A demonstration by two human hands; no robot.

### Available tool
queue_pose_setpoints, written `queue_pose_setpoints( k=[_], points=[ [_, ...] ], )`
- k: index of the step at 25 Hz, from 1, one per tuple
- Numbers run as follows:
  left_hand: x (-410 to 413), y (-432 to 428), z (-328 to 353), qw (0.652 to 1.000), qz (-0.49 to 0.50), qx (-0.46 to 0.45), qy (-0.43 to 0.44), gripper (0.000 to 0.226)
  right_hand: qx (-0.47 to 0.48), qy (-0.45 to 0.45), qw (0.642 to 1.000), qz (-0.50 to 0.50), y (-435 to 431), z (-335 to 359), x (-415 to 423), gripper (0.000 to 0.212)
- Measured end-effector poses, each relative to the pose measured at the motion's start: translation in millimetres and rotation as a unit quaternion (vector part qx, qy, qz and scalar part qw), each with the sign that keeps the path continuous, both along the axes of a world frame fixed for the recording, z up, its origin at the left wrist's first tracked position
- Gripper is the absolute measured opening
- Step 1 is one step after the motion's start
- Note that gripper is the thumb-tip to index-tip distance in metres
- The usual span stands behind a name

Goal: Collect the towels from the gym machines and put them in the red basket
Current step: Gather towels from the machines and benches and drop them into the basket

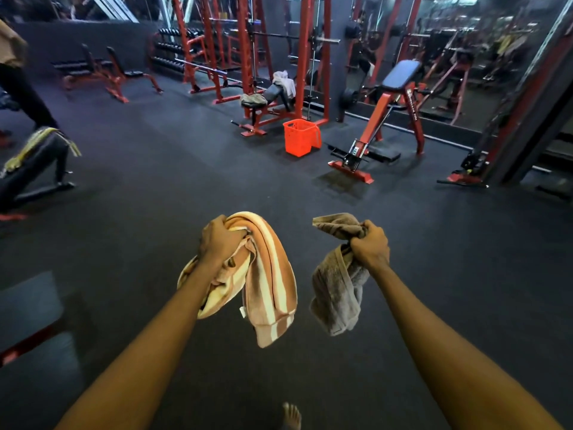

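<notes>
My left hand [218, 238] grips an orange and cream striped towel [269, 283] that hangs down in front of me. My right hand [370, 243] is closed on a grey-brown towel [336, 293], also hanging. The red basket [299, 138] stands on the floor well ahead, beside a red bench machine. On that machine a white towel [285, 82] drapes over the backrest and a dull green towel [252, 99] lies on the seat. A yellow striped towel [34, 144] lies over a black bench at the far left.
Dark rubber floor [192, 169] stretches between me and the basket. A red incline bench [384, 119] stands right of the basket, red racks and dumbbell shelves line the back wall, and a mirror fills the right. Another person's legs [24, 94] are at the far left. My bare foot [291, 415] shows below.
</notes>
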State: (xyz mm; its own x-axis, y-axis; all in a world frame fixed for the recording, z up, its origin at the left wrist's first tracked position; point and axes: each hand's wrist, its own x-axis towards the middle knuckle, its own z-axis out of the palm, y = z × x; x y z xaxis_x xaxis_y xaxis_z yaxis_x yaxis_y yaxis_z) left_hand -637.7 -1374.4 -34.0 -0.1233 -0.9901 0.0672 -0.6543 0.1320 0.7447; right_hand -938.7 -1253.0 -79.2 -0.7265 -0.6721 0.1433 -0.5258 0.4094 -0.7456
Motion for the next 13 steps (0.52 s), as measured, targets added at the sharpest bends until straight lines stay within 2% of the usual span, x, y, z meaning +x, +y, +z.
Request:
queue_pose_setpoints(
  k=[5, 9, 13],
  points=[
    [-64, -144, -11, 1.0, -0.012, 0.012, 0.0, 0.028, 0.004, -0.016, 1.0, -0.01, -144, -18, -72, 0.012],
    [-106, -253, -5, 1.0, -0.006, 0.012, -0.006, 0.04, 0.009, -0.013, 1.0, -0.013, -248, -15, -118, 0.012],
    [-154, -368, -12, 1.0, -0.013, 0.006, -0.004, 0.027, 0.029, -0.006, 0.999, -0.017, -357, -21, -160, 0.013]
  ],
)
